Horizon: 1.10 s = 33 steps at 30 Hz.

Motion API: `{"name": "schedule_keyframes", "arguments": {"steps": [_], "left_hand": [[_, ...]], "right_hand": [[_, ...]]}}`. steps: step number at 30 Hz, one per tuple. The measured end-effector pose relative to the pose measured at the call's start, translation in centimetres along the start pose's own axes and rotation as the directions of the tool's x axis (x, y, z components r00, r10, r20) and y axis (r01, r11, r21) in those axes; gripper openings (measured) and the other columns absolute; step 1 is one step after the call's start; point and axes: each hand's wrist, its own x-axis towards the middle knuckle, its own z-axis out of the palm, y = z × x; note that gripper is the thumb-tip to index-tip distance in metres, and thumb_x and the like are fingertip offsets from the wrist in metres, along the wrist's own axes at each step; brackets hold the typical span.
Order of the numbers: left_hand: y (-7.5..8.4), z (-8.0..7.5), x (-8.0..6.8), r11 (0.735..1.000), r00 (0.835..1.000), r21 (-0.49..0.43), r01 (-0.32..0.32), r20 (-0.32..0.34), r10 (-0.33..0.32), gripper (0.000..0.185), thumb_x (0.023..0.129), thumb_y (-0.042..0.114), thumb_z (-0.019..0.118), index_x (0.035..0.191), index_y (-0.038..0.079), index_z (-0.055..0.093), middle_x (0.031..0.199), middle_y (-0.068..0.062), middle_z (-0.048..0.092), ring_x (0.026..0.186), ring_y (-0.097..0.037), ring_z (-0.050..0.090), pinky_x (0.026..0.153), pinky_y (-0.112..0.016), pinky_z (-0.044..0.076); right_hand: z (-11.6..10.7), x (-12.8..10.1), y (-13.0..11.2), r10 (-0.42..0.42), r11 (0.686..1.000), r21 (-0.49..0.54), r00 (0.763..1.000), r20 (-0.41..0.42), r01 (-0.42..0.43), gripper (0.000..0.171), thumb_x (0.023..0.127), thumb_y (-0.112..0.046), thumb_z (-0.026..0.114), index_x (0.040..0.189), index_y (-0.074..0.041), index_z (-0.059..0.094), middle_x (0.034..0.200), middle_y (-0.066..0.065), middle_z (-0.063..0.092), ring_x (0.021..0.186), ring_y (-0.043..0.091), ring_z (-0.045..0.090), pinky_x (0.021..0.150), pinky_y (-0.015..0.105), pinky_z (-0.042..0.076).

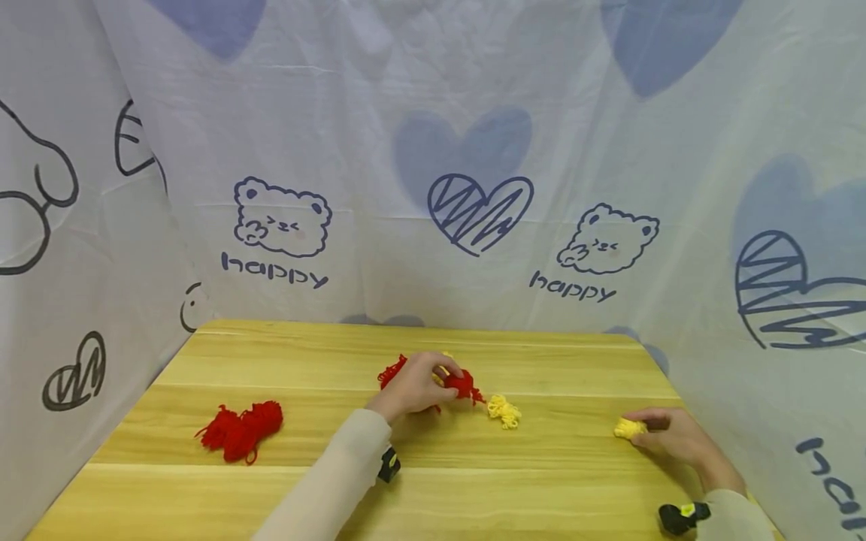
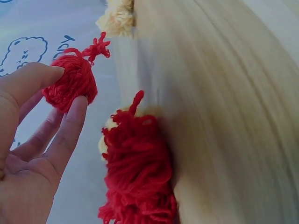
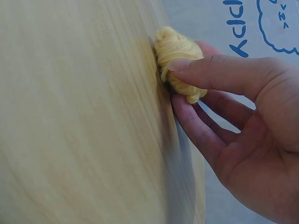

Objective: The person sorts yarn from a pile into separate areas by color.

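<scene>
My left hand [image 1: 421, 382] pinches a small red yarn bundle [image 2: 71, 83] between thumb and fingers, above the middle of the table; a loose looped end sticks out from it. Below that hand, in the left wrist view, lies another red yarn bundle [image 2: 140, 163], with some pale yellow yarn showing behind it. Over at the right side, my right hand [image 1: 679, 439] grips a yellow yarn bundle [image 3: 180, 60], thumb on one face and fingers on the other, close to the tabletop. Between the hands lies a loose yellow yarn bundle [image 1: 504, 412].
Red yarn bundles [image 1: 242, 432] lie together at the left of the wooden table [image 1: 514, 496]. A printed white curtain [image 1: 365, 150] hangs behind the table and along both sides. Black wrist cameras [image 1: 683, 518] are strapped to both wrists.
</scene>
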Motion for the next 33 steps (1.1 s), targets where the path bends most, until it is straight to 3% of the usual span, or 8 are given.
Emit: {"name": "schedule_keyframes", "arguments": {"steps": [6,12,17,28,33], "left_hand": [[0.1,-0.6,-0.7,0.999,0.999,-0.003,-0.037,-0.033,0.037,0.018,0.088,0.006,0.079,0.106,0.011,0.078,0.119,-0.008,0.073,0.099,-0.022,0.07,0.078,-0.027,0.061],[-0.3,-1.3,-1.3,0.999,0.998,0.01,-0.035,-0.056,0.036,0.017,0.088,0.007,0.08,0.105,0.01,0.077,0.118,-0.009,0.073,0.095,-0.019,0.071,0.079,-0.027,0.061],[-0.6,-2.0,-1.9,1.0,0.997,-0.007,-0.027,-0.073,0.026,0.017,0.088,0.006,0.079,0.104,0.009,0.077,0.117,-0.01,0.073,0.095,-0.019,0.07,0.079,-0.028,0.061],[-1.5,-3.6,-3.6,0.999,0.99,-0.014,-0.04,-0.134,0.037,0.018,0.086,0.004,0.08,0.103,0.01,0.076,0.113,-0.008,0.073,0.099,-0.022,0.07,0.082,-0.026,0.061],[-1.9,-4.5,-4.4,0.999,0.986,0.006,-0.052,-0.156,0.052,0.018,0.085,0.003,0.08,0.101,0.01,0.077,0.112,-0.009,0.074,0.096,-0.021,0.069,0.08,-0.025,0.061]], "right_hand": [[0.0,0.1,-0.1,0.008,1.0,-0.002,1.0,0.001,-0.008,0.045,0.088,-0.018,0.082,0.126,0.003,0.07,0.127,0.025,0.07,0.106,0.013,0.064,0.082,0.015,0.049],[-0.1,0.2,-0.1,0.003,1.0,-0.016,1.0,0.003,-0.003,0.045,0.089,-0.019,0.081,0.127,0.003,0.07,0.128,0.026,0.069,0.11,0.018,0.064,0.082,0.016,0.049],[-0.1,0.2,0.0,0.012,1.0,-0.016,1.0,0.007,-0.012,0.046,0.088,-0.019,0.081,0.127,0.002,0.07,0.128,0.025,0.07,0.107,0.013,0.063,0.081,0.016,0.049],[-0.1,0.3,0.1,0.028,0.999,-0.027,1.0,0.005,-0.028,0.046,0.088,-0.021,0.082,0.127,0.001,0.071,0.129,0.025,0.069,0.108,0.016,0.064,0.084,0.022,0.05],[0.0,0.2,0.1,0.008,1.0,-0.015,1.0,0.006,-0.008,0.045,0.089,-0.019,0.081,0.126,0.003,0.07,0.127,0.025,0.07,0.105,0.012,0.063,0.081,0.017,0.05]]}}
